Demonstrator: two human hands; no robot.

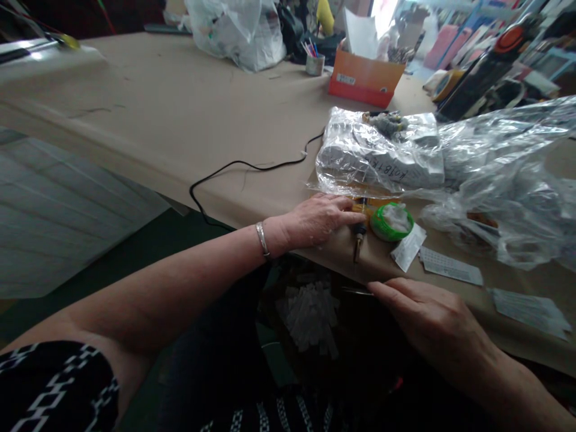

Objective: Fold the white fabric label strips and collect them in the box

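My left hand (317,221), with a metal bracelet on its wrist, reaches palm down across the table's front edge. Its fingers are stretched out, one lying over the dark handle of a pen-shaped tool with a forked metal tip (359,241), perhaps a soldering iron. To the right of that tool sits a small green-rimmed tub (392,222) with whitish, fluffy-looking material in it. Lower right, my right hand (425,306) is closed on thin, shiny tweezers (357,291) pointing left. Below the edge, a pile of small translucent strips (310,312) lies in shadow on a dark surface at my lap.
Printed paper slips (450,266) lie along the edge at right. Behind them is a plastic-wrapped white package (382,156) with loose film. A black cord (243,163) crosses the table (148,120). Farther back stand an orange box (364,75), a pencil cup (314,64) and a plastic bag (238,33).
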